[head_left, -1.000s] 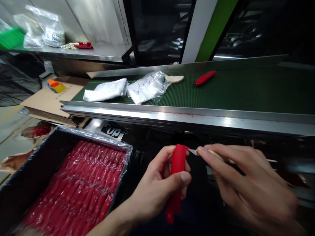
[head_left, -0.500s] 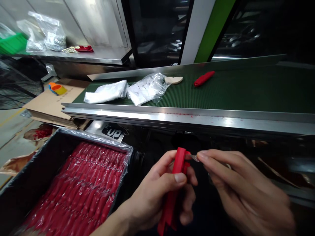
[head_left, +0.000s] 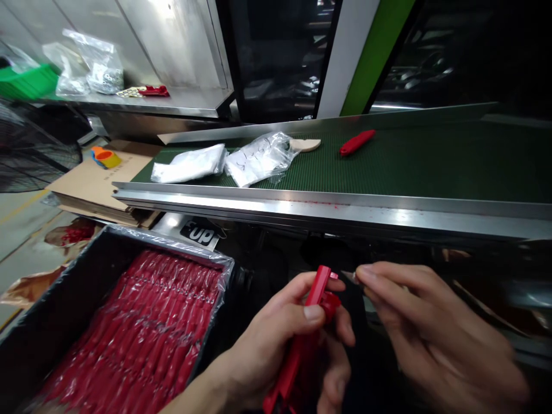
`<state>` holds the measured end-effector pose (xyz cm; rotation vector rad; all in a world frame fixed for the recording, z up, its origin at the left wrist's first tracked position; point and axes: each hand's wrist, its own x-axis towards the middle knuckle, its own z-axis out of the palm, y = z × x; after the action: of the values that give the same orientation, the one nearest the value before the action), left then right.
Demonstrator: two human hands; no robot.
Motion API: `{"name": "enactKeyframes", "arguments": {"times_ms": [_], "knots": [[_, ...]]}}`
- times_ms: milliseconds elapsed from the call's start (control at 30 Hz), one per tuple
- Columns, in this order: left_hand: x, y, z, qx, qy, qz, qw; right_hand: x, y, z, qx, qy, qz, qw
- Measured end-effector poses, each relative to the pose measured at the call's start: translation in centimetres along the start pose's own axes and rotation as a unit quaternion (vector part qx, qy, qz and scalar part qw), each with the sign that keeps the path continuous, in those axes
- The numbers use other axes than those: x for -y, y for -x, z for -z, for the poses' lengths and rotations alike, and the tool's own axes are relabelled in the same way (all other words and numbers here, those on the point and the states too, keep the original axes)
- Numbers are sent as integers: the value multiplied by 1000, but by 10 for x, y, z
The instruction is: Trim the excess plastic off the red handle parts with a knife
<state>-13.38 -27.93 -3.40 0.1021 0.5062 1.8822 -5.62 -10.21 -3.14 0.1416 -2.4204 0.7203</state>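
Note:
My left hand (head_left: 276,328) is wrapped round a long red plastic part (head_left: 318,286), tilted with its upper end showing above the thumb. Just right of that end, my right hand (head_left: 431,322) pinches a small thin blade (head_left: 350,277) between thumb and fingertips. A short gap separates the blade's tip from the red part. Most of the blade is hidden by the fingers. On the green conveyor belt (head_left: 414,161) beyond the hands lies a red handle-shaped piece (head_left: 357,142).
A lined box (head_left: 107,270) of wrapped red pieces (head_left: 150,322) stands at left. Plastic bags (head_left: 259,158) and a beige piece (head_left: 306,145) lie on the belt. The belt's metal rail (head_left: 302,204) runs across in front. Cardboard sheets (head_left: 125,158) and a fan (head_left: 34,149) are at left.
The blade in my right hand has moved slightly right, away from the red part. My left hand has tilted the red part a little more, its lower end shifting left.

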Motion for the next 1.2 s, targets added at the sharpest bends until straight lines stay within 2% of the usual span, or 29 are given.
{"name": "enactKeyframes", "arguments": {"times_ms": [67, 133, 300, 833, 967, 1100, 1200], "knots": [[1, 0, 0, 2, 5, 1, 1000, 1, 1, 1, 34, 0, 18, 999], [2, 0, 0, 4, 5, -3, 1000, 1, 3, 0, 41, 4, 29, 999], [7, -1, 0, 11, 0, -25, 1000, 1, 4, -4, 11, 7, 18, 1000], [12, -2, 6, 40, 3, -32, 999, 1, 5, -6, 5, 11, 10, 1000], [13, -4, 13, 79, 20, -12, 997, -1, 8, -7, 10, 22, 10, 1000], [19, -6, 16, 111, 56, -34, 992, 0, 9, -12, -23, 29, 37, 999], [23, -6, 9, 79, 66, -39, 994, 2, 11, -16, -43, 37, 41, 998]]}}
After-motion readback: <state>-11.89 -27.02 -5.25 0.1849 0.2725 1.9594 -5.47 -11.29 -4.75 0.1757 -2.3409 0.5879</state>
